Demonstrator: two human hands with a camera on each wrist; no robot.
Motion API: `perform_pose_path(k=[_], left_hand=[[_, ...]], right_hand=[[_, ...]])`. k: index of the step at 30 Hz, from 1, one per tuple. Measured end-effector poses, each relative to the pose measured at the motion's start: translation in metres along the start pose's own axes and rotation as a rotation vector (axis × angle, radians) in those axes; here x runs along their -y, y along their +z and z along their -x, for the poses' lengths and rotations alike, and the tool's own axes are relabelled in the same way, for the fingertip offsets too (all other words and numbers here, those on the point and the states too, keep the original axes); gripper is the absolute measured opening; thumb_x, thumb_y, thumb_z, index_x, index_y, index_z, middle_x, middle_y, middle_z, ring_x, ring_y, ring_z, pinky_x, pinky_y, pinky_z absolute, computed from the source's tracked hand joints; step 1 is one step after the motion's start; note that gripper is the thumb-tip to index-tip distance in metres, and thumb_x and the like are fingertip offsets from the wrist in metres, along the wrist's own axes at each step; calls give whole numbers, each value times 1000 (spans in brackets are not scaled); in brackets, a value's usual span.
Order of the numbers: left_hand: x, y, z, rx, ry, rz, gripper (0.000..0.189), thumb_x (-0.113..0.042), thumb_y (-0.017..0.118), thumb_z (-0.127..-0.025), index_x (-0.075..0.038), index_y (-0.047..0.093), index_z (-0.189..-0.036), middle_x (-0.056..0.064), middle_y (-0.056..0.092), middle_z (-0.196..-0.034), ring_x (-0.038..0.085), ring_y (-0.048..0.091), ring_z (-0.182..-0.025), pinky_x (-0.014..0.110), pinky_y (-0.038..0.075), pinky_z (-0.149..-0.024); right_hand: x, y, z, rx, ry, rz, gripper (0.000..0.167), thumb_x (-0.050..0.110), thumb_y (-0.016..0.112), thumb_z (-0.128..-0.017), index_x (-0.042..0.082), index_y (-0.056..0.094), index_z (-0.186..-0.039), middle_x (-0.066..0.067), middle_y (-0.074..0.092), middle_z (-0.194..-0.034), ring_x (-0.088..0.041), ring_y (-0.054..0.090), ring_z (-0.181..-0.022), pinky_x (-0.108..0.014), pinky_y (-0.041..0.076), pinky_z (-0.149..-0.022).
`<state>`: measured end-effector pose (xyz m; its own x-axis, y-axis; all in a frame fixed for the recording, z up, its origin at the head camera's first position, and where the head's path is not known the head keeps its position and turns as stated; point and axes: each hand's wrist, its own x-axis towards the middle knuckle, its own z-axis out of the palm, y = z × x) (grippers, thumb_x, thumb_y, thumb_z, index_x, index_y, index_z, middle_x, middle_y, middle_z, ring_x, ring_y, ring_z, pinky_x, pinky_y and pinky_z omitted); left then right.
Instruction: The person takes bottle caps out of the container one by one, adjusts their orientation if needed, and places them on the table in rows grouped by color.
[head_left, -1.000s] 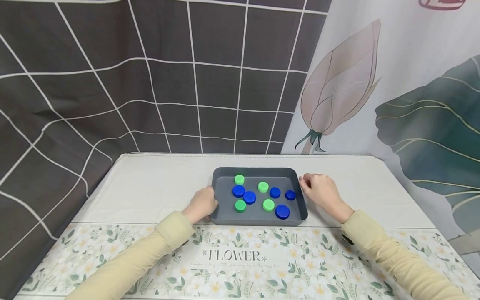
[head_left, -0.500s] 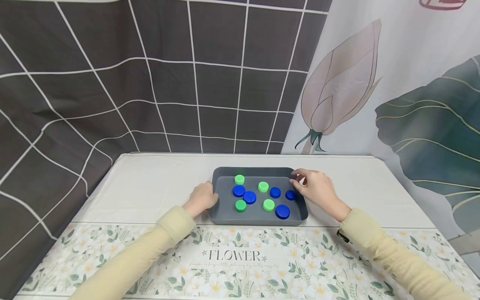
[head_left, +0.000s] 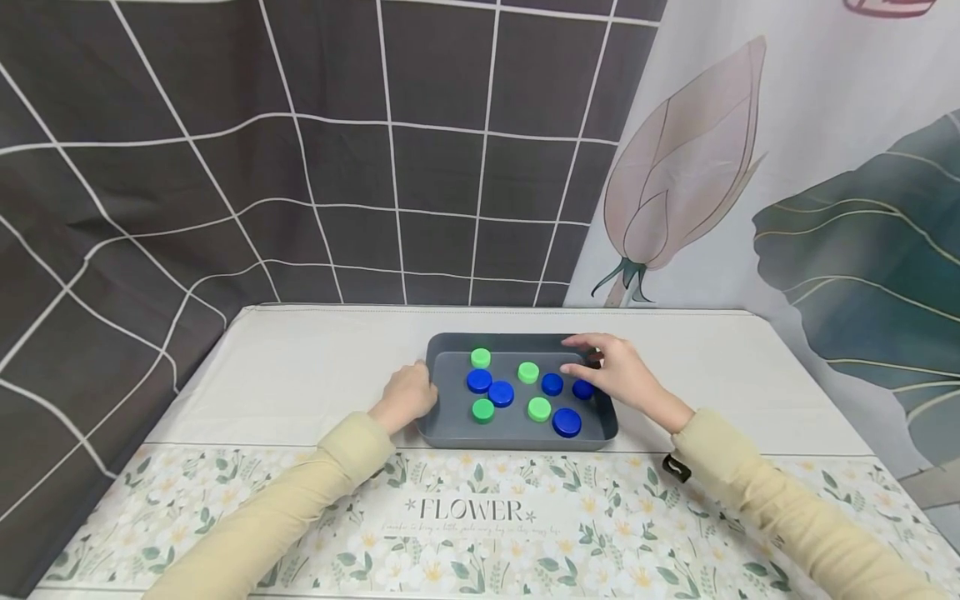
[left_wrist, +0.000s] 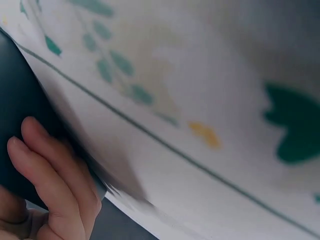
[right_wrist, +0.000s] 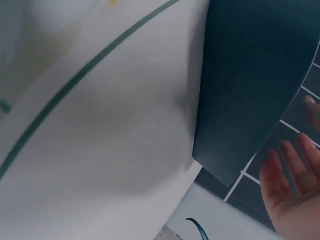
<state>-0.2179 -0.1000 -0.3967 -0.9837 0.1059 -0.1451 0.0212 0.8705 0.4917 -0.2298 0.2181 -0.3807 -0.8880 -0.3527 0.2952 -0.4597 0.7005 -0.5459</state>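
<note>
A shallow dark grey tray (head_left: 517, 442) stands on the table, holding several round plastic caps. Blue ones include a large cap (head_left: 567, 422) near the front right and a small cap (head_left: 582, 389) by the right wall. Light green caps (head_left: 539, 409) and a darker green cap (head_left: 483, 411) lie among them. My left hand (head_left: 407, 397) grips the tray's left wall, its fingers (left_wrist: 55, 170) along the outer side. My right hand (head_left: 618, 371) hovers over the tray's right end, thumb and fingers apart, with nothing between them.
A cloth covers the table, white at the back and with a flowered band (head_left: 480, 550) in front. Behind it hangs a dark gridded curtain (head_left: 442, 175), with a pale flower-printed curtain (head_left: 690, 167) to the right. A small black piece (head_left: 677, 468) shows beside the right sleeve.
My right hand has moved left from beside the tray's right wall to over its inside, and its fingers have spread. The left hand stays at the left wall; the caps keep their places.
</note>
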Motion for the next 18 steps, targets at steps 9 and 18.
perform_pose_path(k=[9,18], left_hand=[[-2,0,1,-8,2,-53,36,-3,49,-92,18,48,-121,13,57,-66,16,56,-48,19,45,-39],[-3,0,1,-17,1,-54,33,-2,49,-92,17,50,-118,12,56,-67,15,54,-49,18,42,-40]], right_hand=[[-6,3,-9,90,-3,-134,46,22,75,-83,4,61,-124,-15,70,-111,-28,66,-99,-37,56,-82],[-16,8,-13,149,3,-205,50,20,77,-82,-1,59,-124,-13,71,-104,-19,65,-88,-21,55,-74]])
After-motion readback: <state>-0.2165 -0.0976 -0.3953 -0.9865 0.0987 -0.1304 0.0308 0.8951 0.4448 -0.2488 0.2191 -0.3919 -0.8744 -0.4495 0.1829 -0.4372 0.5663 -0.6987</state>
